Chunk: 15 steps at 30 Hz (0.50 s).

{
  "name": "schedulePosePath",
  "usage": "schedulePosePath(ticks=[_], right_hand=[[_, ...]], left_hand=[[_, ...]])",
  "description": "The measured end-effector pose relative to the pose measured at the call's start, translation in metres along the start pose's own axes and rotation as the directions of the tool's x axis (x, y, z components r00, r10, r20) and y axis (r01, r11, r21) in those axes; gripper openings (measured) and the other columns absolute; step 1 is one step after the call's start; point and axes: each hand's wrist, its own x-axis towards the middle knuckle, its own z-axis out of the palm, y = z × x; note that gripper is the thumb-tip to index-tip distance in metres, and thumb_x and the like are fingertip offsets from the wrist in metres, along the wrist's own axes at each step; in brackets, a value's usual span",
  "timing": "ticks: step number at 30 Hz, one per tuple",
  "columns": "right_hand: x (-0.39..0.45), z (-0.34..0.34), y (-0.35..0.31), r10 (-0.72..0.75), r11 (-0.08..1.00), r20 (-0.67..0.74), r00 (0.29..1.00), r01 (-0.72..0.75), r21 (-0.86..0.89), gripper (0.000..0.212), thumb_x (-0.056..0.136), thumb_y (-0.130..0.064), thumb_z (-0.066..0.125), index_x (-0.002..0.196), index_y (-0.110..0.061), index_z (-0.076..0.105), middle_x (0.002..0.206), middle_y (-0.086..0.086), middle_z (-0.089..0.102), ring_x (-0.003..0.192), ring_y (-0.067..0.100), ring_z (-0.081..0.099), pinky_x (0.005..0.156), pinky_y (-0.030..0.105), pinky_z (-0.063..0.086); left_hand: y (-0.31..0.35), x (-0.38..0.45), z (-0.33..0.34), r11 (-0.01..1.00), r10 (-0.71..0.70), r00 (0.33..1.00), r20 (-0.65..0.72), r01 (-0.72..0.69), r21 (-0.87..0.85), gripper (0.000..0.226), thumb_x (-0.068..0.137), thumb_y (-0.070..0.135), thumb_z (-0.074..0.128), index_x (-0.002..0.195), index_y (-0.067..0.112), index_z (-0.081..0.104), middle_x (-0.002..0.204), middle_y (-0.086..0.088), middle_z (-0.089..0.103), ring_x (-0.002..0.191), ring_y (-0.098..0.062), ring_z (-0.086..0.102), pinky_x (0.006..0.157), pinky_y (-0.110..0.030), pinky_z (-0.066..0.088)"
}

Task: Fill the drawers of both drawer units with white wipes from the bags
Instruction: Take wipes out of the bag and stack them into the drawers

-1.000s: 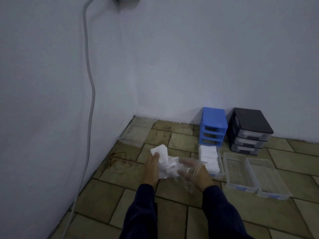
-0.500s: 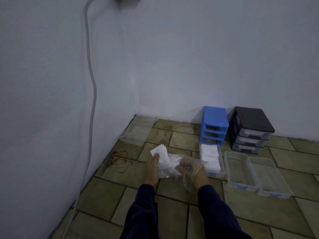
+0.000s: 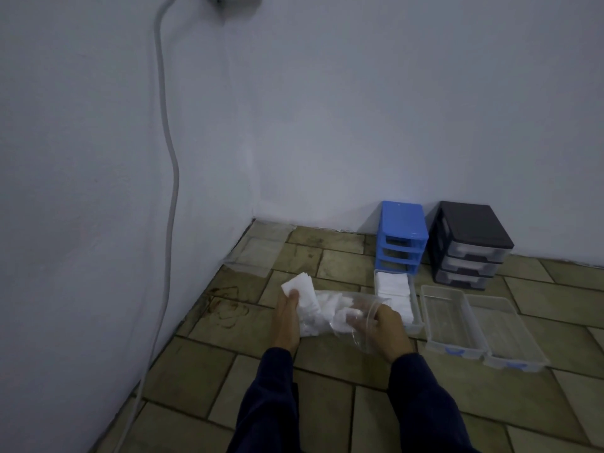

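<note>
Since a second ago the right hand has slid nearer the left hand, fingers curled inside the clear plastic bag around crumpled wipes. The left thumb pins a flat stack of white wipes. One drawer lies filled beside the blue unit.

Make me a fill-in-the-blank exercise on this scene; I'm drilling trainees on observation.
1. The left hand holds a stack of white ____.
2. The right hand grips a clear plastic ____.
3. The blue plastic drawer unit stands left of the ____ one.
4. Of three clear plastic drawers on the tiled floor, ____ holds wipes.

Missing: wipes; bag; black; one
</note>
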Motion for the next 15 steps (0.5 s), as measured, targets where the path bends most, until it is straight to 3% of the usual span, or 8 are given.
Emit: schedulePosePath(ticks=[3,6,8,10,13,15], right_hand=[[-0.001,-0.015,0.006,-0.026,0.994,-0.052,0.998,0.031,0.102,0.012,0.086,-0.022,0.064,0.083,-0.010,0.063,0.081,0.002,0.062,0.077,0.018,0.057,0.062,0.015,0.043],[-0.004,-0.028,0.008,-0.053,0.985,-0.058,0.997,0.062,0.162,0.023,0.081,-0.002,0.066,0.066,-0.015,0.054,0.067,0.000,0.058,0.066,0.014,0.055,0.058,0.010,0.044],[-0.008,-0.035,0.009,-0.026,0.961,-0.020,0.999,0.030,0.273,0.024,0.081,0.007,0.064,0.071,-0.012,0.051,0.071,0.007,0.064,0.067,0.017,0.061,0.056,0.016,0.051],[-0.008,-0.039,0.011,0.004,0.952,-0.001,1.000,-0.004,0.307,0.021,0.082,0.003,0.064,0.085,-0.014,0.054,0.079,0.010,0.068,0.070,0.019,0.065,0.056,0.022,0.054],[-0.007,-0.034,0.013,0.031,0.997,0.028,0.999,-0.034,0.076,0.012,0.082,-0.013,0.069,0.089,-0.016,0.060,0.088,0.005,0.064,0.081,0.022,0.061,0.066,0.024,0.051],[-0.006,-0.023,0.011,0.082,0.996,0.100,0.992,-0.078,-0.048,0.023,0.082,-0.021,0.070,0.100,-0.010,0.060,0.098,0.004,0.060,0.089,0.021,0.058,0.073,0.025,0.048]], left_hand=[[0.000,0.000,0.001,1.000,0.001,1.000,-0.005,-0.001,-0.023,0.037,0.101,0.026,0.035,0.130,0.006,0.045,0.118,-0.015,0.055,0.103,-0.027,0.055,0.071,-0.027,0.049],[0.001,0.000,0.003,1.000,0.013,1.000,-0.025,-0.014,-0.025,0.038,0.101,0.026,0.035,0.132,0.006,0.043,0.122,-0.016,0.054,0.108,-0.030,0.053,0.083,-0.035,0.049],[0.001,-0.001,0.004,0.999,0.032,0.999,-0.026,-0.032,-0.013,0.037,0.101,0.025,0.035,0.131,0.006,0.043,0.121,-0.016,0.054,0.108,-0.029,0.053,0.088,-0.037,0.046],[0.001,-0.001,0.005,0.999,0.046,0.998,-0.031,-0.046,-0.018,0.030,0.101,0.023,0.035,0.126,0.008,0.044,0.118,-0.013,0.052,0.106,-0.026,0.051,0.086,-0.034,0.044],[0.001,-0.001,0.006,0.998,0.054,0.998,-0.035,-0.055,-0.010,0.022,0.101,0.023,0.036,0.119,0.013,0.043,0.117,-0.012,0.052,0.105,-0.025,0.050,0.084,-0.033,0.046],[0.000,-0.001,0.006,0.998,0.056,0.998,-0.036,-0.056,0.006,0.029,0.101,0.024,0.036,0.125,0.009,0.044,0.120,-0.015,0.053,0.108,-0.028,0.051,0.093,-0.041,0.046]])
